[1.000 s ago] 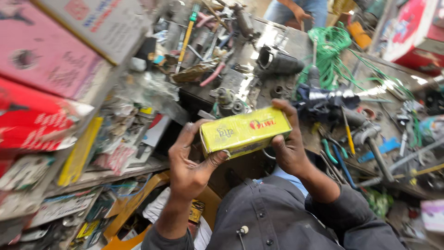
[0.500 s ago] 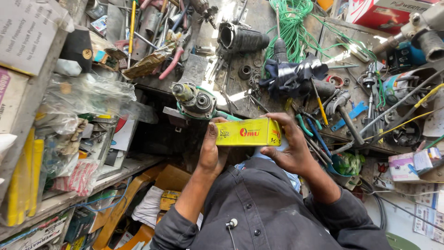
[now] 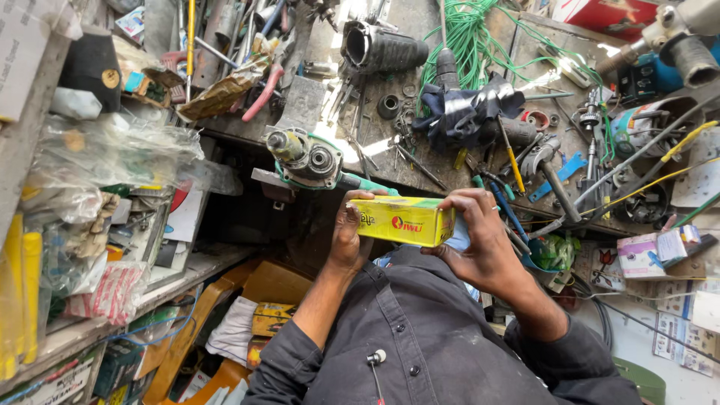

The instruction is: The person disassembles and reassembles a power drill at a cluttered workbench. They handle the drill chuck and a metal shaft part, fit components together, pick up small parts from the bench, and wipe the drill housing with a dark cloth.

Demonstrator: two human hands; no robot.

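A yellow box is gripped at its two ends by the left hand and the right hand, held level above the dark shirt, just in front of the cluttered counter. A green power tool lies just beyond it.

The box in your hands is yellow with a green top edge and a red mark on its side. Your shirt is dark grey with pale specks. Toward the workbench's far edge lies a bright green cord, and a green-bodied grinder sits at its near edge.
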